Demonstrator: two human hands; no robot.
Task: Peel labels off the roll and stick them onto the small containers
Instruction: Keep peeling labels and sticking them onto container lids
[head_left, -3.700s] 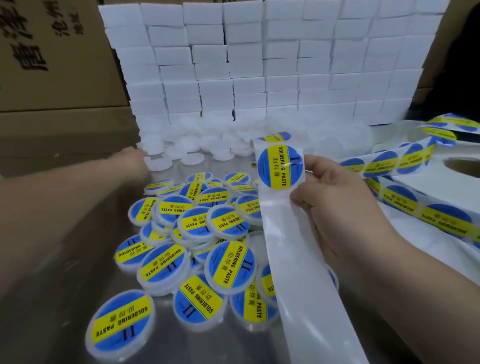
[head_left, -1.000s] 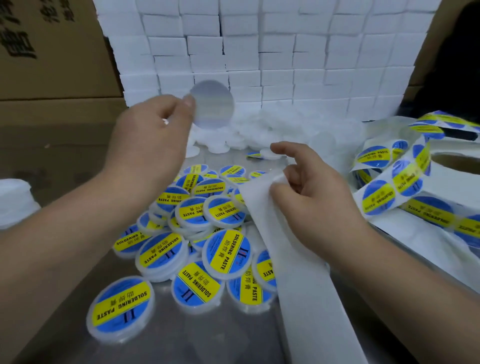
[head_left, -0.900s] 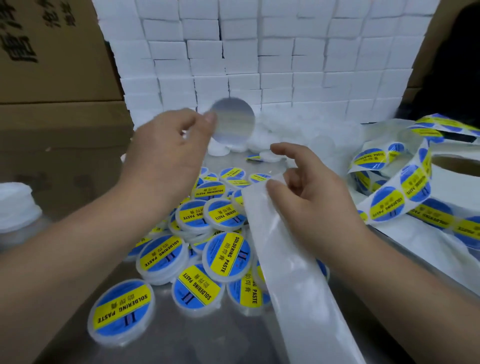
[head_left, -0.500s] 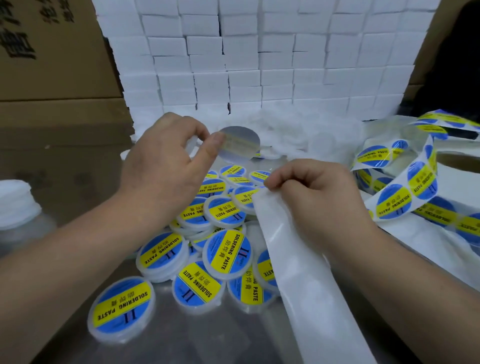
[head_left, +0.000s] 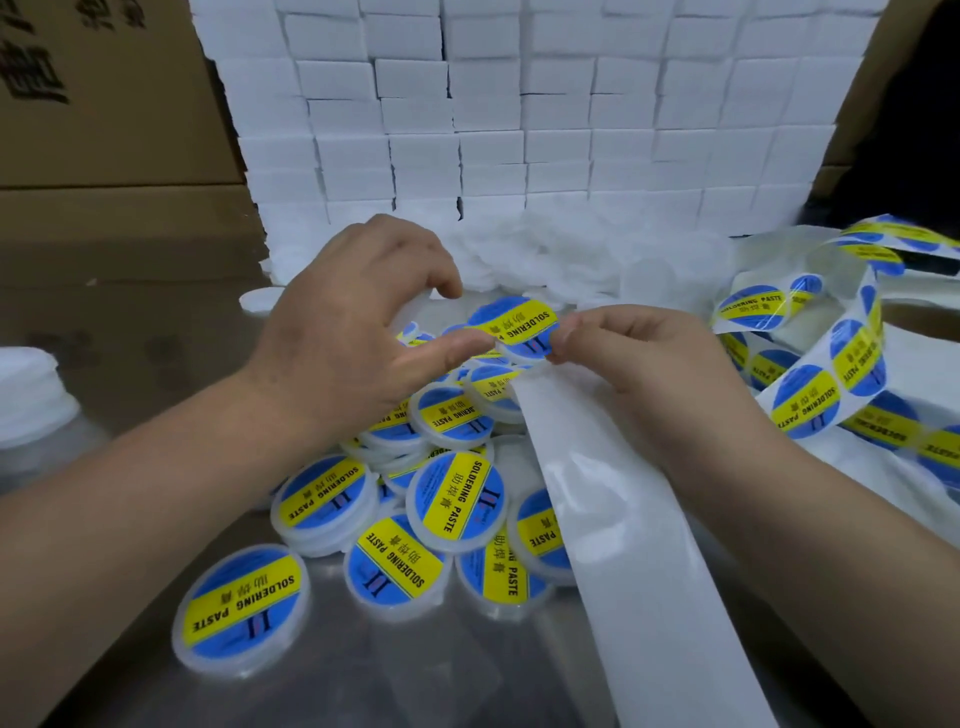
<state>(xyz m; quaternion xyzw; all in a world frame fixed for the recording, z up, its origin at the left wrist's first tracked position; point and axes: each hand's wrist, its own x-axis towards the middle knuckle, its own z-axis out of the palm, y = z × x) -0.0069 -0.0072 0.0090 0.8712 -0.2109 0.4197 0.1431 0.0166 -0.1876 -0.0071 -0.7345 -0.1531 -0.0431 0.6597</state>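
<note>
While left hand (head_left: 353, 332) fingers grip container (head_left: 524, 351), right hand (head_left: 644, 374) fingers pinch label (head_left: 511, 322).

The table (head_left: 363, 675) has a reflective grey metallic surface. A heap of labelled containers (head_left: 457, 499) lies at its centre; one labelled container (head_left: 241, 608) lies apart at front left. Unlabelled white containers (head_left: 545, 260) lie behind, against stacked white boxes (head_left: 519, 114). The label roll (head_left: 831, 374) rests at right.

Left hand (head_left: 353, 332) hides most of the container (head_left: 522, 349) body; only the labelled top shows btwn thumb and fingertips. Right hand (head_left: 639, 364) covers the backing strip (head_left: 623, 519) top end; strip's lower end cut off at frame bottom. Label roll (head_left: 831, 384) cropped at right edge, beyond right knuckles.
</note>
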